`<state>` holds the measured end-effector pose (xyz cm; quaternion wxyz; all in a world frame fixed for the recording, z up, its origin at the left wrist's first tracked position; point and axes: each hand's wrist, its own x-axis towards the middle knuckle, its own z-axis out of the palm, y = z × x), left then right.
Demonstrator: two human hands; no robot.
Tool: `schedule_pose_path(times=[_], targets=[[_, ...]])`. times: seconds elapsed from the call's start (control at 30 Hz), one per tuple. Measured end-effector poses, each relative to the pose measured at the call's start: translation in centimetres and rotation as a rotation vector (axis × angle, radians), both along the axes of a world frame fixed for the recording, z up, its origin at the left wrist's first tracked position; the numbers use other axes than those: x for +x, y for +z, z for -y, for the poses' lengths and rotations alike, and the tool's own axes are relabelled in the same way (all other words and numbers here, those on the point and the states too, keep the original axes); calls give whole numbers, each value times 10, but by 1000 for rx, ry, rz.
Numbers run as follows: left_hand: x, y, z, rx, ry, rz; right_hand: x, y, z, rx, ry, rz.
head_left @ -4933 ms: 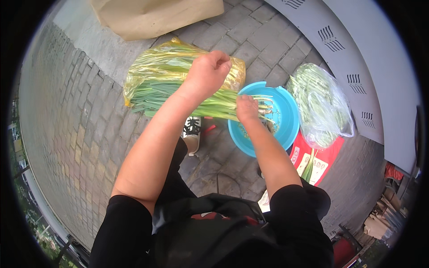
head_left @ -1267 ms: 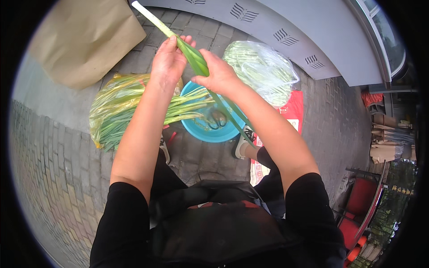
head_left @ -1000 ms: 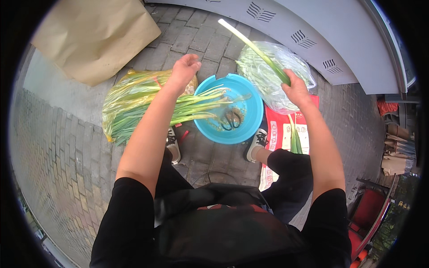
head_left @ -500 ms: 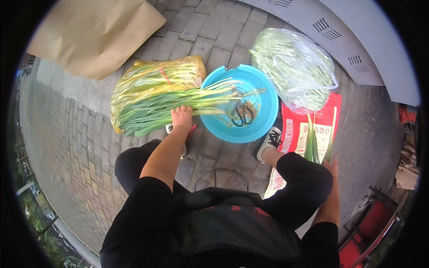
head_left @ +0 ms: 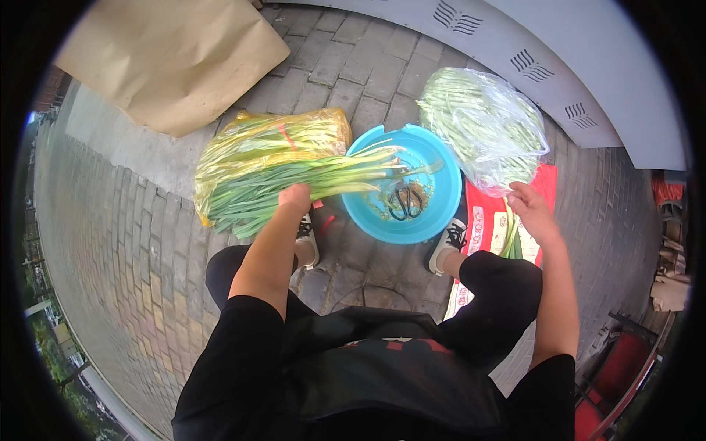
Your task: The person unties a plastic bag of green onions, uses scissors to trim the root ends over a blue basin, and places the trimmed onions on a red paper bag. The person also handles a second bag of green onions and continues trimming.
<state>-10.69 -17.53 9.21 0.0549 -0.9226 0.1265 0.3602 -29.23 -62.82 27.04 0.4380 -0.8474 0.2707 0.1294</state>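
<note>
A thick bundle of green onions (head_left: 257, 197) lies partly on a yellow plastic bag (head_left: 323, 126), its pale ends reaching over a blue basin (head_left: 401, 237). My left hand (head_left: 296, 197) is closed on the bundle near its middle. Inside the basin are black-handled scissors (head_left: 406, 203) and loose brownish trimmings. To the right, my right hand (head_left: 533, 213) hovers over a red and white sack (head_left: 482, 228), thumb and forefinger apart and nothing visible in them. A few separate green onion stalks (head_left: 512, 239) rest on that sack, partly hidden by my knee.
A clear bag of green beans (head_left: 482, 121) sits behind the sack. Brown paper (head_left: 176, 66) covers the ground at the far left, and a grey vented metal panel (head_left: 548, 81) stands at the far right. My shoes flank the basin's near side.
My right hand has risen from beside my right knee to above the sack's far part. My left hand stays on the bundle, its fingers now more curled. The view has shifted slightly.
</note>
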Motion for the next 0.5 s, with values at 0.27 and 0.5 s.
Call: schedule_pose_path(times=[0.27, 0.5], targets=[[-42, -66, -6, -75, -68, 465, 15, -17, -145, 76, 488, -143], [-19, -67, 0, -133, -146, 540, 29, -43, -139, -86, 591, -252]])
